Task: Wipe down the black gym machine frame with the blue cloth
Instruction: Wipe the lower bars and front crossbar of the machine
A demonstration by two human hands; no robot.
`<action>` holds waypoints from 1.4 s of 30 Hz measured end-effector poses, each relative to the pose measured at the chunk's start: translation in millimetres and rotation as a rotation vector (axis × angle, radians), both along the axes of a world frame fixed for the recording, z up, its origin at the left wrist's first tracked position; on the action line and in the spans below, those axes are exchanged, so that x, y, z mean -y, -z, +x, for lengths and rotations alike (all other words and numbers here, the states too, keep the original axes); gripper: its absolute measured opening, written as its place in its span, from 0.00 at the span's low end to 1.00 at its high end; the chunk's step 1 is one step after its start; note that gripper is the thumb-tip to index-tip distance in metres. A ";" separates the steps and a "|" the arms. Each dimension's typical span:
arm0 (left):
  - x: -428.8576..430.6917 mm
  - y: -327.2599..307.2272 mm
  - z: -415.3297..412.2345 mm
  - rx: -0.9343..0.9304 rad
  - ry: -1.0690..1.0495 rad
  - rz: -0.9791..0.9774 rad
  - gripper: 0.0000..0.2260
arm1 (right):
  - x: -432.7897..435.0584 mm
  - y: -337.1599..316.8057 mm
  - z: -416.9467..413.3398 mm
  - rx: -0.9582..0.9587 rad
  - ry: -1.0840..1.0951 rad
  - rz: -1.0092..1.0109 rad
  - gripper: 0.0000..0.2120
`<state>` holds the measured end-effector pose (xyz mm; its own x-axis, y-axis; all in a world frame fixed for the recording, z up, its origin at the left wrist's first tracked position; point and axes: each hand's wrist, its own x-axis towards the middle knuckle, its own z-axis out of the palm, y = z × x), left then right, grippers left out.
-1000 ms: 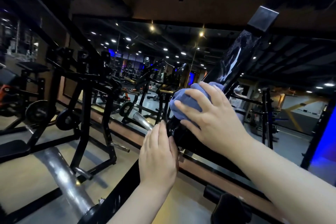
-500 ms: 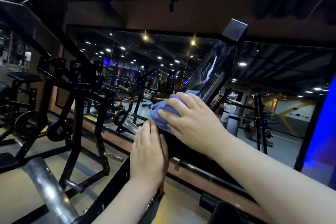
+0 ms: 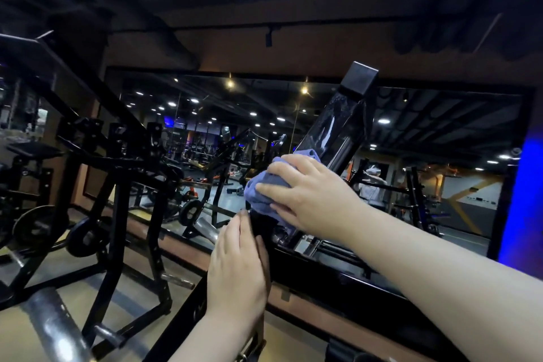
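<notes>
Blue cloth [image 3: 262,189] is pressed onto the sloping black frame [image 3: 333,129] under the right hand [image 3: 308,200], fingers nearly straight. Left hand [image 3: 236,269] is laid flat on the frame just below, nothing gripped. A mirror wall [image 3: 440,138] is seen behind.

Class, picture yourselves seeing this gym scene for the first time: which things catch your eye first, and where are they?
The bunched blue cloth stands out at centre, pressed by the right hand against the slanted glossy black machine frame. Just below it, the left hand rests flat on the same frame. At the far right edge, a glowing blue vertical strip lights the dark room.
</notes>
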<state>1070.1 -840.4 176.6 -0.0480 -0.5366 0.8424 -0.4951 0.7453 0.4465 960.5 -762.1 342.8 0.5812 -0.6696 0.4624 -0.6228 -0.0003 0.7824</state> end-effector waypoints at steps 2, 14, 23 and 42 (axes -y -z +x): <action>-2.3 -7.0 1.5 0.023 -0.003 -0.025 0.26 | 2.9 -25.0 -12.0 0.063 0.022 -0.117 0.16; 1.8 -34.4 -14.8 0.012 -0.040 -0.044 0.19 | -0.9 -14.9 -12.9 0.002 -0.048 0.005 0.15; -0.7 -62.6 -21.1 0.026 -0.053 -0.129 0.22 | 3.8 -82.0 -34.3 0.192 0.075 -0.443 0.11; 1.7 -88.6 -33.9 0.063 -0.095 -0.247 0.28 | 10.8 -122.0 -64.6 0.123 0.132 -0.531 0.08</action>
